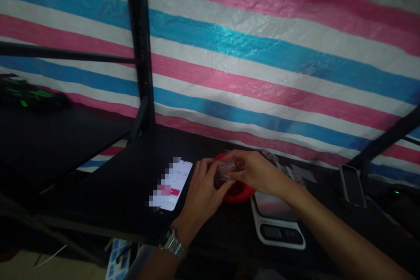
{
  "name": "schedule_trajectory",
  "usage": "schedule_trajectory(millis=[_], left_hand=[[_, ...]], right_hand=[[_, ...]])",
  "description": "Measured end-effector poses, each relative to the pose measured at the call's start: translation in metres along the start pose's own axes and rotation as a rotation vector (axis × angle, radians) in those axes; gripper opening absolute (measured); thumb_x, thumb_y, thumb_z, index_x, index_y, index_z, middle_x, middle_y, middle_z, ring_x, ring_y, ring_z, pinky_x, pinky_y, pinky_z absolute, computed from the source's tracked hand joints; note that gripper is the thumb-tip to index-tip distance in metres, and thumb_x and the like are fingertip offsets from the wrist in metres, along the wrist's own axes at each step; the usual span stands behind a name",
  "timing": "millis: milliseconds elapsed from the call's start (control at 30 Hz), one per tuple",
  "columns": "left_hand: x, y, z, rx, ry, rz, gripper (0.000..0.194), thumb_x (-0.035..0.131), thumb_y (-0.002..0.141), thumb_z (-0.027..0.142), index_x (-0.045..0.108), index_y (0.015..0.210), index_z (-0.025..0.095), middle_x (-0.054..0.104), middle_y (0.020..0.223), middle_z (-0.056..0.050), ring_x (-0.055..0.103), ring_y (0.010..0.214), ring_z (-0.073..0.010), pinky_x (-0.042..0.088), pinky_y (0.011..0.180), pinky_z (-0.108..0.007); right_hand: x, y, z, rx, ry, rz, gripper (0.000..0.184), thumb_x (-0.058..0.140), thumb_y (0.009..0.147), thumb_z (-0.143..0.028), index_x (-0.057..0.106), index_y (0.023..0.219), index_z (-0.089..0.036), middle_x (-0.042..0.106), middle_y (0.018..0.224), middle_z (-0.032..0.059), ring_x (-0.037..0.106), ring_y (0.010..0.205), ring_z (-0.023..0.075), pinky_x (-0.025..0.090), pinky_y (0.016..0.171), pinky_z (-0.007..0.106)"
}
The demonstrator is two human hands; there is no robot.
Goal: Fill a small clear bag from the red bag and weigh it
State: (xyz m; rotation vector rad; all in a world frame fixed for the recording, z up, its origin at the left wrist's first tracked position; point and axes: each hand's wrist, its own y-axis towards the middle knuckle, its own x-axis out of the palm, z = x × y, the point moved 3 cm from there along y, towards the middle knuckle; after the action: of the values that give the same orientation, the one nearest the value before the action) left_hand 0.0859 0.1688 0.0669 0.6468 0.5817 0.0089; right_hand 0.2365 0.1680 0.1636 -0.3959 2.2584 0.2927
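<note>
Above a red bowl [241, 196], a small clear plastic packet [227, 168] is pinched between both hands. My left hand [206, 186], with a metal watch on its wrist, grips the packet's left side. From the right, the fingers of my right hand [254, 168] close on its other side. What the packet contains is too dim to make out, and the hands cover much of the bowl. Just right of the bowl sits a white kitchen scale [278, 234], partly hidden beneath my right forearm.
A lit phone [177, 183] lies left of my hands on the black shelf [108, 197]. Another phone [352, 186] leans at the right. Clear packets [297, 175] lie behind the scale. A black post [141, 52] stands before the striped sheet [262, 52]; a green-black toy car [29, 94] sits far left.
</note>
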Motion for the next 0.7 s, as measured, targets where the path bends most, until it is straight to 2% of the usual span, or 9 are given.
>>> schedule_trajectory(millis=[167,267,333,400,500,600,700], left_hand=[[0.004,-0.003,-0.002,0.061,0.012,0.054,0.039,0.075,0.093,0.030,0.065,0.129,0.019,0.065,0.124,-0.011,0.060,0.121,-0.0318,0.053,0.106,-0.050],[0.007,-0.003,-0.003,0.076,0.003,0.067,0.039,0.072,0.096,0.032,0.063,0.132,0.020,0.067,0.125,-0.011,0.061,0.120,-0.0317,0.054,0.105,-0.050],[0.009,-0.003,-0.003,0.077,-0.017,0.062,0.036,0.068,0.099,0.032,0.061,0.132,0.021,0.068,0.127,-0.011,0.062,0.122,-0.0313,0.053,0.108,-0.052],[0.009,-0.003,-0.004,0.076,-0.052,0.063,0.034,0.062,0.101,0.033,0.060,0.133,0.021,0.069,0.128,-0.011,0.063,0.125,-0.0306,0.050,0.112,-0.054],[0.008,-0.003,-0.008,0.031,-0.113,0.085,0.035,0.055,0.105,0.036,0.057,0.137,0.021,0.070,0.128,-0.012,0.065,0.123,-0.0299,0.051,0.110,-0.054],[0.004,-0.004,-0.013,-0.045,-0.177,0.115,0.040,0.051,0.105,0.042,0.057,0.138,0.019,0.070,0.124,-0.014,0.067,0.116,-0.0300,0.055,0.102,-0.052],[0.000,-0.004,-0.012,-0.078,-0.218,0.135,0.044,0.050,0.106,0.045,0.056,0.140,0.019,0.069,0.120,-0.014,0.068,0.109,-0.0285,0.056,0.096,-0.048]], right_hand=[[-0.005,-0.007,-0.019,-0.200,-0.252,-0.027,0.057,0.057,0.085,0.006,0.075,0.130,-0.025,0.076,0.130,0.0069,0.072,0.117,0.0225,0.053,0.107,0.037],[-0.005,-0.010,-0.023,-0.220,-0.386,-0.010,0.063,0.055,0.086,0.006,0.069,0.140,-0.025,0.069,0.140,0.0090,0.070,0.122,0.0227,0.052,0.109,0.037],[-0.007,-0.013,-0.024,-0.204,-0.450,0.025,0.059,0.057,0.090,0.002,0.067,0.142,-0.025,0.067,0.139,0.0091,0.070,0.119,0.0236,0.054,0.105,0.038],[-0.011,-0.016,-0.023,-0.173,-0.482,0.101,0.048,0.060,0.095,-0.006,0.068,0.139,-0.025,0.070,0.134,0.0091,0.071,0.116,0.0251,0.055,0.102,0.039],[-0.015,-0.019,-0.017,-0.060,-0.549,0.212,0.038,0.066,0.098,-0.017,0.070,0.135,-0.022,0.074,0.130,0.0106,0.072,0.115,0.0288,0.054,0.102,0.043],[-0.008,-0.018,-0.004,0.036,-0.719,0.149,0.037,0.069,0.096,-0.019,0.073,0.132,-0.020,0.077,0.126,0.0147,0.070,0.118,0.0358,0.051,0.101,0.049],[0.003,-0.014,0.007,0.043,-0.791,0.021,0.034,0.070,0.093,-0.015,0.077,0.126,-0.018,0.076,0.129,0.0163,0.066,0.122,0.0384,0.048,0.103,0.051]])
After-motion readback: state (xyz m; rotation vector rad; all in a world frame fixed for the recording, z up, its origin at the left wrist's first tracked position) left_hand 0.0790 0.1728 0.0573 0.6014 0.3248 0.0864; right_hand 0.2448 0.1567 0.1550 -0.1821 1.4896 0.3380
